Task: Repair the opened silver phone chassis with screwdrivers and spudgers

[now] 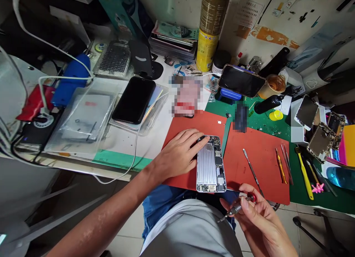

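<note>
An opened smartphone housing (pixel 206 164) lies on the red mat at its front edge, the silver inside facing up, with circuit parts along its right side. My left hand (pixel 180 153) lies over the mat to its left, fingers stretched out, fingertips touching the housing's upper left edge. A small screwdriver (pixel 235 208) with a red end cap is held between the thumb and fingers of my right hand (pixel 259 216). That hand is below and right of the housing, in front of the table edge. The screwdriver's tip points down and left, apart from the phone.
To the right lie a metal pry tool (pixel 251 168), a gold screwdriver (pixel 281 166), tweezers (pixel 287 164) and a yellow brush (pixel 304 172). A phone (pixel 241 81) leans on a blue stand behind. Left are a black phone (pixel 134 100) and a white cable (pixel 135 146). A spray can (pixel 209 35) stands behind.
</note>
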Available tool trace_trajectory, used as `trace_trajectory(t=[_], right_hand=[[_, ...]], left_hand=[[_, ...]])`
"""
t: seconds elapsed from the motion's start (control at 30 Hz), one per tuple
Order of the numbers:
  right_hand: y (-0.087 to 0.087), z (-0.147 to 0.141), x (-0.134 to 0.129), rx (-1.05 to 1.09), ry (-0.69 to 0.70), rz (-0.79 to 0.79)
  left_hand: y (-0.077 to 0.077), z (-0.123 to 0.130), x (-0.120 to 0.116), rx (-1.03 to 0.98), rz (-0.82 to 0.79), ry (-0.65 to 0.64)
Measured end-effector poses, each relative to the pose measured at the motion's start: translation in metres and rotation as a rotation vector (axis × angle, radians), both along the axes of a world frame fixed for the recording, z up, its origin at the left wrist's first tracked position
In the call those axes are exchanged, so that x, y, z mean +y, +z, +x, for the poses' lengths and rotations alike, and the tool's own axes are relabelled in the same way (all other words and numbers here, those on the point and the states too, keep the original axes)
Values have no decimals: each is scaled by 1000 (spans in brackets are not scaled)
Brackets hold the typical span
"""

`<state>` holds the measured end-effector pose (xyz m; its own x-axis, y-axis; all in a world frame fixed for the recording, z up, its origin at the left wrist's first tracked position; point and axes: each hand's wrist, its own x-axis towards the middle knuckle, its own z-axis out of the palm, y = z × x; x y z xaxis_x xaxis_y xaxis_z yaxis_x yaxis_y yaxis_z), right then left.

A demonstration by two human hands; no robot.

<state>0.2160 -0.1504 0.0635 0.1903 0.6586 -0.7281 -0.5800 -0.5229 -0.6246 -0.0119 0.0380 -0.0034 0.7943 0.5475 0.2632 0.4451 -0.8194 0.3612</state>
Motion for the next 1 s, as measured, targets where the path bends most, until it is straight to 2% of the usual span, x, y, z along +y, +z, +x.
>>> trace_trajectory(t=[0.07,0.17,0.27,0.33,0.4,0.47,0.57,0.63,0.83,1.0], right_hand=[[7,9,5,-55,-17,52],[10,14,25,-264,-158,226],[-3,9,54,-575,-316,452],[-17,7,72,-803,-328,587],[-30,9,86,-1037,-239,723],[-38,15,96,-1222,-63,861],[-45,29,106,-1386,233,1044],[-48,36,110,-1455,363,1148],[-59,51,111,-1576,589,1278],[-55,56,118,-1599,694,1307]], left_hand=[[3,1,0,13,13,-4],[6,3,0,29,1,-5],[9,5,1,31,-28,-5],[9,6,1,30,-50,2],[8,6,1,29,-70,8],[6,6,1,19,-84,11],[3,6,1,-1,-95,12],[1,6,1,-10,-100,13],[1,6,1,-18,-115,10],[0,6,3,-10,-122,10]])
